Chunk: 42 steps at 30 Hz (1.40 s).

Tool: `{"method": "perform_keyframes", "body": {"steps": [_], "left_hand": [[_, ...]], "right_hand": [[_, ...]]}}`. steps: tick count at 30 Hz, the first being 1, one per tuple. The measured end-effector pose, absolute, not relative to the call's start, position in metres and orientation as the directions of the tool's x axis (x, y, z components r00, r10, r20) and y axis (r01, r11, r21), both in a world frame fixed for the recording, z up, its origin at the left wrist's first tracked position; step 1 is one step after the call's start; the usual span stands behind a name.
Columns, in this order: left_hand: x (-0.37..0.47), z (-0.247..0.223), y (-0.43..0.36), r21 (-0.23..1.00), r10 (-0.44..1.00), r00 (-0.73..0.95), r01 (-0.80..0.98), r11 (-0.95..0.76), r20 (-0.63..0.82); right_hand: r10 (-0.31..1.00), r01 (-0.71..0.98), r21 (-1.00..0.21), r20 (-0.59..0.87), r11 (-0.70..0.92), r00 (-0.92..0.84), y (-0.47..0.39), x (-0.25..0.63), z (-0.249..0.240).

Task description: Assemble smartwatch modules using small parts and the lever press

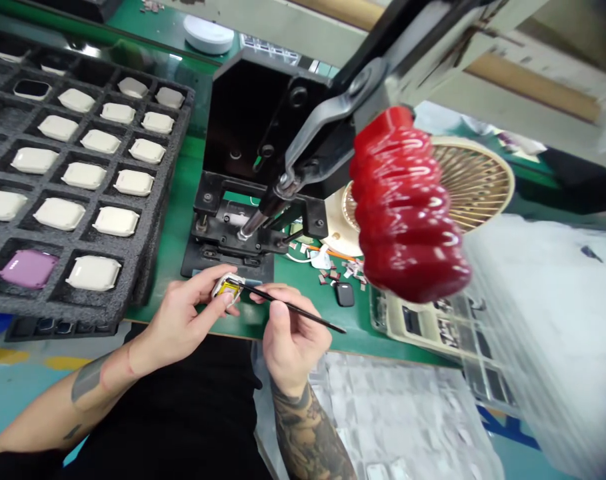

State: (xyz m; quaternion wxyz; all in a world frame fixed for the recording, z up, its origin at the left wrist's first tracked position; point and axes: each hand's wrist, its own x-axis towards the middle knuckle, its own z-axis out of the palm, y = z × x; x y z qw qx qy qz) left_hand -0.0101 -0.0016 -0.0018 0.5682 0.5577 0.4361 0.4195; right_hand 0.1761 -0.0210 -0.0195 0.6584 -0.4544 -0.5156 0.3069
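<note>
Between the thumb and fingers of my left hand (190,310) is a small white smartwatch case (223,285), its open inside facing up and showing a yellow part. My right hand (297,333) is closed around thin black tweezers (303,312), held like a pen. Their tip reaches the upper edge of the watch case; whether it grips anything there is too small to tell. Both hands are just in front of the base of a black hand press (233,250), over the green table edge.
A grey foam tray (175,143) of white watch cases and one purple case (29,268) stands at left. The press's red handle (407,207) juts out at right, before a beige fan (475,180). Small parts (333,273), a black square piece (345,294) and a parts box (397,330) lie right.
</note>
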Motion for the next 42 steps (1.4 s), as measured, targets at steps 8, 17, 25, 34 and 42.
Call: {"method": "perform_keyframes", "body": {"steps": [8,17,25,34,42], "left_hand": [[-0.01,-0.003,-0.003,1.0,0.967,0.255,-0.009,-0.007,0.009],[-0.013,-0.004,-0.004,0.995,0.959,0.279,-0.096,-0.029,0.055],[-0.006,0.003,0.002,0.93,0.982,0.185,-0.355,0.097,-0.032],[-0.017,-0.005,0.003,0.897,0.971,0.231,-0.412,0.161,-0.068],[-0.013,0.009,0.009,0.876,0.976,0.174,-0.44,0.197,-0.132]], "right_hand": [[0.833,0.183,-0.861,0.506,0.474,0.225,-0.022,0.176,-0.022],[0.913,-0.132,-0.903,0.401,0.408,0.076,-0.016,0.185,-0.016],[0.82,0.063,-0.895,0.43,0.441,0.378,-0.013,0.174,-0.021],[0.893,-0.067,-0.912,0.377,0.404,0.247,-0.021,0.178,-0.023],[0.89,-0.172,-0.875,0.428,0.452,0.161,-0.019,0.179,-0.025]]}}
